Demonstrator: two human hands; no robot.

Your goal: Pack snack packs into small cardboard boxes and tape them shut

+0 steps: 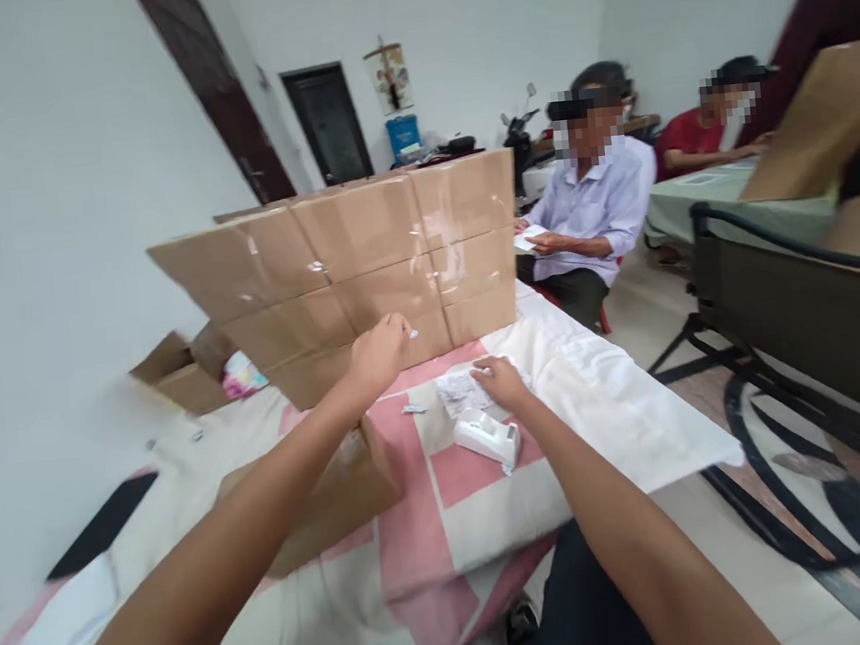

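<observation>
My left hand (381,352) is raised in front of a large cardboard panel (364,258), its fingers closed round a small whitish thing (413,334) that sticks out at the fingertips. On the patterned cloth, a pile of white papers (460,390) lies under my right hand (499,379), whose fingers are somewhat spread and touch the pile's right side. A white tape dispenser (487,438) sits just in front of the papers. To their left is a small grey-white object (414,408), too small to name.
An open cardboard box (340,496) stands under my left forearm. The tall panel bounds the table's back. Beyond the right edge a seated person (600,197) holds white paper; a dark chair frame (790,301) stands at right.
</observation>
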